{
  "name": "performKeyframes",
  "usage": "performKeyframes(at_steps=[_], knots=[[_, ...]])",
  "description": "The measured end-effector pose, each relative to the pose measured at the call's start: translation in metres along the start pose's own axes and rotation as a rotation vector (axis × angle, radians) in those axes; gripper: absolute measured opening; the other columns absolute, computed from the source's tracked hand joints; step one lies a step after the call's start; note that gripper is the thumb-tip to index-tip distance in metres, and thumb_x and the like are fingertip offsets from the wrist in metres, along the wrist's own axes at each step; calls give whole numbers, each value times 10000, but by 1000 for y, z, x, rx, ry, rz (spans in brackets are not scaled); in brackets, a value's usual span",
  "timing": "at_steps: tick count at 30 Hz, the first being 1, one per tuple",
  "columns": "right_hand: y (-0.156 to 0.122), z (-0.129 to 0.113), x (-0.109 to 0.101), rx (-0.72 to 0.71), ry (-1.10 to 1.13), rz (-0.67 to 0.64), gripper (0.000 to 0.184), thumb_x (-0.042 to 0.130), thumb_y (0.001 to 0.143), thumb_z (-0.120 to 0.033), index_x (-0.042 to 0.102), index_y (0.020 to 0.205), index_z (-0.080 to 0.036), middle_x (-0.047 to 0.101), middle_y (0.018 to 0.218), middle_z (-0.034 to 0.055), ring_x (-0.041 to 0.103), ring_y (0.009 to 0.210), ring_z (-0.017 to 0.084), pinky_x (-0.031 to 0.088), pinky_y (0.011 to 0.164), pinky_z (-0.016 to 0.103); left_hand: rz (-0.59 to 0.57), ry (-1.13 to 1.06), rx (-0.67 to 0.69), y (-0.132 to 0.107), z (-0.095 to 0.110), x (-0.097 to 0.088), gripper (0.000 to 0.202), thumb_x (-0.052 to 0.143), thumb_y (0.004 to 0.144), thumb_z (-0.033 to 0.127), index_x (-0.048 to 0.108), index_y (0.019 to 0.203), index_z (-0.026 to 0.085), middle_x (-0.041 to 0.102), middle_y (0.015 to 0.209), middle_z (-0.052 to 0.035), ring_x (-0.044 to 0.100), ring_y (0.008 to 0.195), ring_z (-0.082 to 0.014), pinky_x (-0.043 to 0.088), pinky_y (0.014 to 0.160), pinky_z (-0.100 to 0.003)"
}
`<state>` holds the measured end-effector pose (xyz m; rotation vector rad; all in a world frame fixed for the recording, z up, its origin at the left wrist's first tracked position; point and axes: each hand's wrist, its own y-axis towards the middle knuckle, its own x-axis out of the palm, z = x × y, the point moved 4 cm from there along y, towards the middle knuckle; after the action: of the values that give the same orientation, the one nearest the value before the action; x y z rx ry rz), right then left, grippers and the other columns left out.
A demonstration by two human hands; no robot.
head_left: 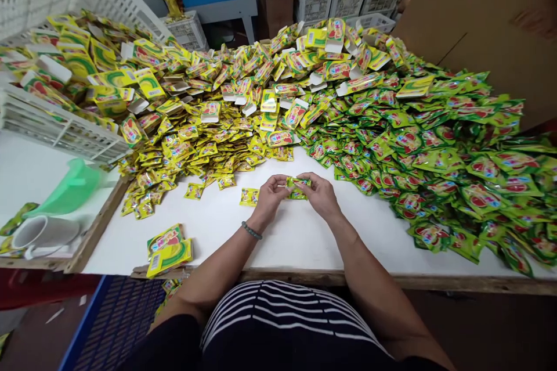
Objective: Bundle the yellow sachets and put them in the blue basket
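Observation:
Both hands meet over the white table (pixel 296 237), pinching one green sachet (pixel 298 187) between them. My left hand (pixel 270 192) grips its left end with curled fingers; a bead bracelet sits on that wrist. My right hand (pixel 321 192) holds the right end. A small yellow sachet (pixel 249 197) lies just left of my left hand. A heap of green sachets (pixel 456 168) spreads to the right. Small yellow sachets (pixel 191 150) are piled to the left. Yellow-green cartons (pixel 278 69) are heaped behind.
A finished carton (pixel 169 250) lies at the table's front left edge. A green scoop (pixel 69 188) and a white mug (pixel 41 234) sit at far left. White crates (pixel 56 127) stand left and behind; a cardboard box (pixel 487 17) stands right. A blue crate (pixel 115 324) sits below.

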<state>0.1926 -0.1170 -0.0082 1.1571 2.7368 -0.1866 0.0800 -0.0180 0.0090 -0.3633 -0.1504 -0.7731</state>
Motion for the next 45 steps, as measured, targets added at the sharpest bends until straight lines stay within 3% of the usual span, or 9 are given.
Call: performKeyframes(at_steps=[11,16,19,23,25,29,33,39,45], knots=[[5,-2,-16,97,327,307,446,741,598,-563,480,746,-234,553,671,-17,547,615,155,498,559,300,51,-28,12,23,9,21,382,787,582,314,551,846,171,573,750,36,516,627,-58,381,570,-187],[5,-3,-14,50,195,405,384,676,673,-563,494,732,-230,569,708,3,549,688,166,502,670,323,59,-23,108,26,9,31,493,832,528,271,505,886,184,563,743,59,528,646,-53,419,652,-193],[7,-5,-16,50,297,341,406,692,657,-561,566,831,-216,638,866,44,593,841,200,514,713,329,-46,47,109,37,17,37,507,839,513,262,498,880,186,572,709,59,524,606,-61,430,661,-219],[10,-3,-17,148,424,228,431,696,654,-559,604,883,-206,654,828,36,597,734,186,510,572,295,-321,290,-12,74,47,53,517,843,499,316,540,890,167,610,707,3,566,628,-122,438,660,-273],[10,-1,-19,175,397,291,406,707,649,-536,608,854,-201,642,774,25,573,673,170,494,528,279,-240,468,106,106,75,59,514,828,530,378,557,918,177,639,781,-37,594,719,-171,441,703,-307],[9,-2,-15,190,375,275,370,695,661,-530,600,816,-208,645,717,15,570,631,170,489,511,278,147,1025,437,167,124,77,661,833,507,500,580,1026,179,628,1057,-144,547,1071,-321,407,861,-371],[8,-6,-14,189,350,279,372,680,668,-544,593,817,-215,648,707,14,578,634,181,488,510,284,104,1406,351,200,107,96,767,835,486,551,601,1097,152,550,1207,-226,446,1205,-428,378,927,-452],[8,-9,-12,191,376,230,327,676,673,-517,555,755,-224,622,691,7,554,632,176,486,535,289,122,1404,544,187,83,81,186,672,759,316,687,873,170,590,1170,-163,485,1170,-317,369,975,-402],[7,-17,-24,-32,328,300,284,682,706,-473,601,796,-217,643,755,11,568,714,182,493,711,325,-26,936,438,119,85,27,310,721,694,332,683,967,188,675,839,-40,602,772,-202,454,712,-294]])
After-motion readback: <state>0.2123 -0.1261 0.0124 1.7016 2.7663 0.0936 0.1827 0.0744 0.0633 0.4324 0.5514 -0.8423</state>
